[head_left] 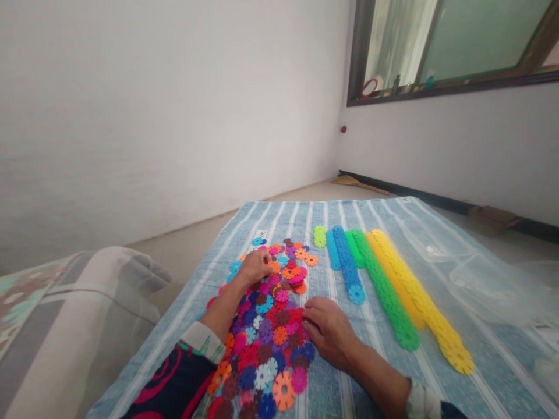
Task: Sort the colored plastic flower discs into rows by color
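Note:
A long heap of slotted, flower-shaped plastic discs (265,329) in red, orange, purple, blue, pink and brown covers the middle of the cloth. Over its far part is my left hand (255,267), thumb and fingers pinched together beside an orange disc (274,267). Whatever sits between those fingertips is hidden. My right hand (329,329) rests at the heap's right edge with fingers loosely bent and a little apart. Its fingertips touch red discs, and no held piece shows in it.
Rows of overlapping discs lie right of the heap: yellow (419,291), green (386,291), blue (346,256) and a short lime one (320,236). Clear plastic bags (476,279) cover the cloth's right side. Grey checked fabric (100,308) stands at left.

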{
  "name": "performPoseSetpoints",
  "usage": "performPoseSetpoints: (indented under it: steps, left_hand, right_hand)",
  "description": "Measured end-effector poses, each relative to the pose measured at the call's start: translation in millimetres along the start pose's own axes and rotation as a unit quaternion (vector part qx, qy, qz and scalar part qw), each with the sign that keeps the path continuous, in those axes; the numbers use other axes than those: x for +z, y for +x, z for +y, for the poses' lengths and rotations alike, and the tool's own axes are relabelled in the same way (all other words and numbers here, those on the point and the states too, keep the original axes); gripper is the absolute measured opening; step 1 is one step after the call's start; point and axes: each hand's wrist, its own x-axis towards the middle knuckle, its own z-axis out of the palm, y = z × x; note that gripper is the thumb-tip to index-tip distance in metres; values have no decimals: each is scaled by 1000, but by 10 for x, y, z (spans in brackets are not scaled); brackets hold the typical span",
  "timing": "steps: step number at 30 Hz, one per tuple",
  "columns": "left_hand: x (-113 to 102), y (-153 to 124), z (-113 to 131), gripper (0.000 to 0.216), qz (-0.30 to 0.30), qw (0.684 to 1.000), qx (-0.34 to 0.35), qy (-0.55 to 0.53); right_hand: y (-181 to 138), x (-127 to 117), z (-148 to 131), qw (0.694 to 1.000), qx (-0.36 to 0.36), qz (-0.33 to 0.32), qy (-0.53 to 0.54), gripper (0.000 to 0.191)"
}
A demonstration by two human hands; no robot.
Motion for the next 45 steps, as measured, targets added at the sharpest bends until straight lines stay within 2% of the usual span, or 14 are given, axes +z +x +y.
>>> performPoseSetpoints:
  steps: [6, 12, 26, 38, 45]
  left_hand:
    - [-17, 6, -117, 9, -2, 999, -6, -51]
    - [-133, -3, -271, 16, 14, 996, -36, -83]
    - [-292, -283, -544, 20, 39, 990, -92, -99]
    - [-235, -386, -465, 11, 2, 987, -89, -135]
    - [-265, -318, -474, 17, 23, 990, -84, -110]
  right_hand:
    - [7, -13, -10, 1000, 1, -1, 0, 12]
    - [-8, -22, -6, 1000, -1, -4, 10, 13]
    - [-79, -1, 63, 1000, -15, -3, 11, 17]
    - [-92, -3, 70, 1000, -17, -3, 10, 17]
    - [-89, -15, 60, 1000, -17, -3, 4, 16]
